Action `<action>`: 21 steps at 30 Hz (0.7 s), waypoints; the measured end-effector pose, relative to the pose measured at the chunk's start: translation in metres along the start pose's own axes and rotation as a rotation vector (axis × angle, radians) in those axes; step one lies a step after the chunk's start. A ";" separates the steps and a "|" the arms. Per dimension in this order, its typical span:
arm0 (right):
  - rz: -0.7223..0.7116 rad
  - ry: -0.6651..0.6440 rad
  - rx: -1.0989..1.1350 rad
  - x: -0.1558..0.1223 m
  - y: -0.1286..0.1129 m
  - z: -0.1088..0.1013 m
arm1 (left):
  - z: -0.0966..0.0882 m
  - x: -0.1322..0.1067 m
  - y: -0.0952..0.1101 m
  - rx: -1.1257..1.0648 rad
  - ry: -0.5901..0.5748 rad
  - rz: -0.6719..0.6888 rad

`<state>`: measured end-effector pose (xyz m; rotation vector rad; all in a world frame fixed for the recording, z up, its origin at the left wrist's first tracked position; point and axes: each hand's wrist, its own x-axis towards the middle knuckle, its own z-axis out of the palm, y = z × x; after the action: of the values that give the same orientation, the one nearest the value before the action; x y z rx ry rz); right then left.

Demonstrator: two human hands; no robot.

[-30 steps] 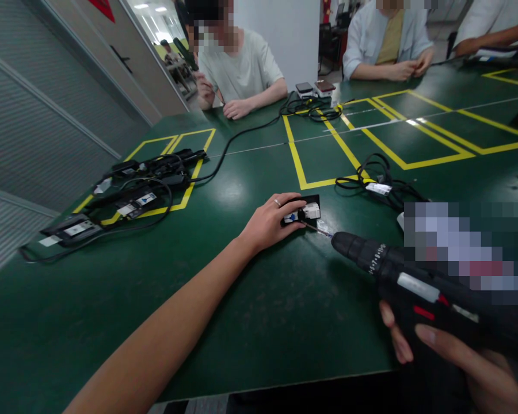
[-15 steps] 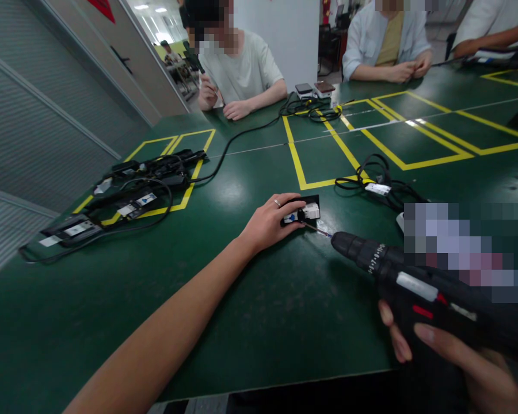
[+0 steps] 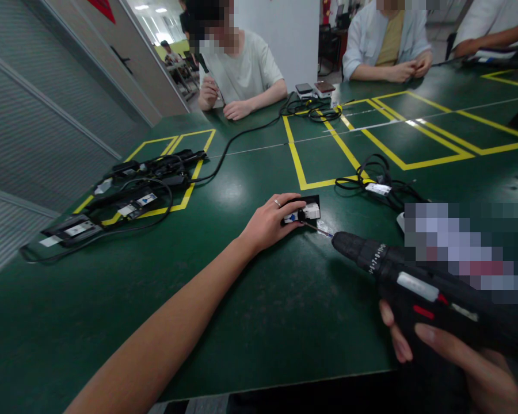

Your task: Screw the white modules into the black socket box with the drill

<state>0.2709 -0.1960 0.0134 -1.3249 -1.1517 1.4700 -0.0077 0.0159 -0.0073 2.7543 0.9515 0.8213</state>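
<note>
My left hand (image 3: 269, 221) reaches out over the green table (image 3: 259, 299) and its fingers press on a small black adapter (image 3: 303, 211) with a white label, holding it flat. My right hand (image 3: 440, 351) is wrapped round the grip of a black cordless screwdriver (image 3: 418, 284) at the lower right. The thin bit of the screwdriver (image 3: 322, 230) points left and its tip meets the near edge of the adapter.
A pile of black adapters with cables (image 3: 129, 192) lies at the left in a yellow-taped box. A coiled black cable (image 3: 377, 184) lies right of the adapter. Three other people sit at the far side; one holds a tool (image 3: 207, 86). Small boxes (image 3: 315, 89) stand there.
My hands and the screwdriver stay as they were. The person opposite on the left has lowered a hand with a tool.
</note>
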 end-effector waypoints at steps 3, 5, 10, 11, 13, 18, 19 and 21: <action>-0.001 -0.007 -0.001 0.000 0.002 -0.001 | 0.000 0.000 -0.001 0.015 -0.007 -0.005; 0.000 -0.033 -0.012 0.001 0.002 -0.002 | 0.001 0.000 -0.001 0.016 -0.003 -0.003; -0.015 -0.036 -0.022 0.003 -0.003 -0.001 | 0.001 0.000 -0.001 -0.008 0.008 0.001; -0.016 -0.031 -0.028 0.003 -0.003 -0.001 | 0.001 0.000 -0.001 -0.011 0.008 0.001; -0.022 -0.021 -0.031 0.001 -0.002 -0.001 | 0.000 0.000 0.000 -0.013 0.008 -0.001; -0.003 -0.029 0.000 -0.002 0.003 -0.002 | -0.001 0.000 0.000 -0.013 -0.004 -0.001; -0.005 -0.031 0.005 -0.002 0.004 -0.002 | -0.001 0.000 0.001 -0.007 -0.009 -0.004; -0.004 -0.036 0.015 -0.002 0.006 -0.003 | -0.001 0.000 0.001 0.006 -0.018 -0.011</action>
<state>0.2741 -0.1985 0.0080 -1.2900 -1.1636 1.5021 -0.0078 0.0151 -0.0065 2.7538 0.9661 0.7925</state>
